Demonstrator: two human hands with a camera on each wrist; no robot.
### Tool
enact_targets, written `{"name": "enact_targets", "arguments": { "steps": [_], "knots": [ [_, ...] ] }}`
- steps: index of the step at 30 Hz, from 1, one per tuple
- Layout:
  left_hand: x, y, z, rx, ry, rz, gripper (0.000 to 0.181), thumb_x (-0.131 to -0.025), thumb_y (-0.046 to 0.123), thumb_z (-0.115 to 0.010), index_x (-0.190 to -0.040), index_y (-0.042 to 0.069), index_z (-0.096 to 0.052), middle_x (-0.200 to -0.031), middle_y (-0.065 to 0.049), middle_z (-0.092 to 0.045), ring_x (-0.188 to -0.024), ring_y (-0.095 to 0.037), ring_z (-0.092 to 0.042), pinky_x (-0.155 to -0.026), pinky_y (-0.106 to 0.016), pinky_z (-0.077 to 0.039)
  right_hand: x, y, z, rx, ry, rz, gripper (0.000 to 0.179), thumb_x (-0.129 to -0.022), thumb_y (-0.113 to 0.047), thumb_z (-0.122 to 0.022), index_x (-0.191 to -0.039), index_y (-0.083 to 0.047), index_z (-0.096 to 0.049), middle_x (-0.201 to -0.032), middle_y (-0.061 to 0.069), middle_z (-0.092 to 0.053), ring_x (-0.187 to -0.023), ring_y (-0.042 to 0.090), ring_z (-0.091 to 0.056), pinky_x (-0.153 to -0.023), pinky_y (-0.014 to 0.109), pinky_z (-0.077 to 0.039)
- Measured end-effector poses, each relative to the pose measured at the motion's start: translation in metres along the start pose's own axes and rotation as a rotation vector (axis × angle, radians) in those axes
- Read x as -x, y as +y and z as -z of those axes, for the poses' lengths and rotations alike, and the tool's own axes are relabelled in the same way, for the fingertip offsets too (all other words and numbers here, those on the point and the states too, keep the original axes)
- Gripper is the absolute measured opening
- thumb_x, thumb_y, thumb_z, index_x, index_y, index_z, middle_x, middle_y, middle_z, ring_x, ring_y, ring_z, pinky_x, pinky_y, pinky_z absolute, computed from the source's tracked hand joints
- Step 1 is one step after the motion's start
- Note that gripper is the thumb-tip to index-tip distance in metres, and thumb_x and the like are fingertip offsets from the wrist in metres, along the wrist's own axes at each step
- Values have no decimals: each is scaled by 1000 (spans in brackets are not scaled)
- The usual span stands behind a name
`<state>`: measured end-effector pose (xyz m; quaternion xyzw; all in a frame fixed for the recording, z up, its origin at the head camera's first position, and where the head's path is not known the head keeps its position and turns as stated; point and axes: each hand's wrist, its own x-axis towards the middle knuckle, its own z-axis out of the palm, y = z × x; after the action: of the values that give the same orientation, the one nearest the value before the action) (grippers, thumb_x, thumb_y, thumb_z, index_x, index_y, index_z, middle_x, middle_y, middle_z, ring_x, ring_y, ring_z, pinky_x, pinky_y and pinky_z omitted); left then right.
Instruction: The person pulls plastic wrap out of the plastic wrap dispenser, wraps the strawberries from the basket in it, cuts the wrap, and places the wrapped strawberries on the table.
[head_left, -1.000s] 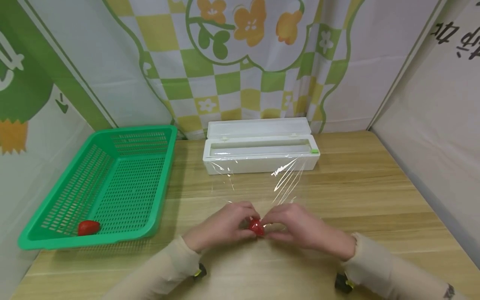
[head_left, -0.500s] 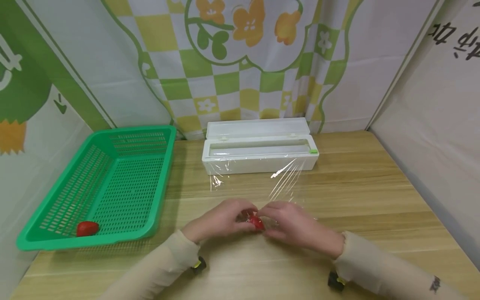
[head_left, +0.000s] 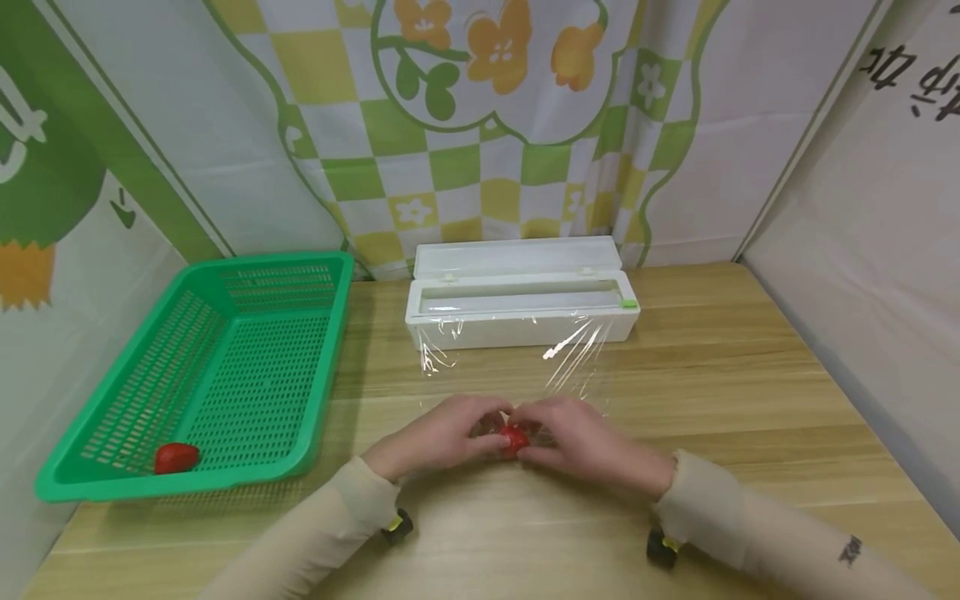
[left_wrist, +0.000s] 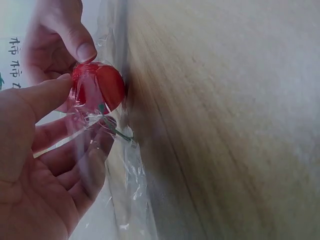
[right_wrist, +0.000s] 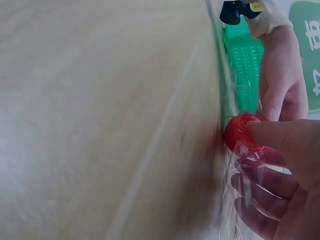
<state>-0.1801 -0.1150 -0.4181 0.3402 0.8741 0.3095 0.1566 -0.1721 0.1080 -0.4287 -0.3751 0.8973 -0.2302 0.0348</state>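
Note:
Both hands meet over a small red fruit (head_left: 513, 442) with a thin green stem, wrapped in clear plastic film (left_wrist: 127, 185). My left hand (head_left: 448, 435) pinches the fruit from the left, its thumb on the red side and its other fingers curled beneath in the left wrist view. From the right, my right hand (head_left: 581, 440) holds it with the thumb on the film-covered surface, fingers bent under the film (right_wrist: 252, 150). The film runs back from the hands to a white dispenser box (head_left: 525, 332), whose lid stands up. Fingers hide part of the fruit.
A green plastic basket (head_left: 318, 392) stands at the left of the wooden table (head_left: 720, 375), with another red fruit (head_left: 177, 457) in its near corner. Behind the dispenser hangs a checked, flowered curtain (head_left: 465, 167). Fabric walls rise at both sides.
The right hand and sleeve have shifted left, closer to the left hand. The wrapped fruit has moved slightly away from the body, and the fingers have changed position around it.

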Motion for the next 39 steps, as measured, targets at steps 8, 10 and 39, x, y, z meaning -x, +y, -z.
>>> {"name": "enact_targets", "arguments": {
  "steps": [8,10,39],
  "knots": [
    [1,4,3,-72,59,41,36,-92,33,-70,-124,17,-63,-108,3,-71,-99,-10,-66,-91,-32,-55,-4,8,5,-182,-63,-82,22,-86,-34,-76,-106,-27,-71,-94,-19,-70,-86,-1,-63,-82,22,-55],
    [2,5,4,-111,82,31,37,-90,34,-73,-121,17,-63,-111,2,-69,-101,-12,-65,-91,-33,-55,-5,10,7,-245,-102,-122,20,-86,-34,-76,-105,-30,-71,-93,-21,-70,-86,1,-63,-82,24,-55],
    [-7,5,3,-150,87,-68,29,-87,24,-76,-114,17,-68,-107,7,-68,-102,-7,-63,-95,-28,-53,-12,21,34,-62,-40,50,30,-85,-25,-78,-112,-15,-72,-110,-2,-74,-93,12,-69,-81,26,-58]
  ]
}}
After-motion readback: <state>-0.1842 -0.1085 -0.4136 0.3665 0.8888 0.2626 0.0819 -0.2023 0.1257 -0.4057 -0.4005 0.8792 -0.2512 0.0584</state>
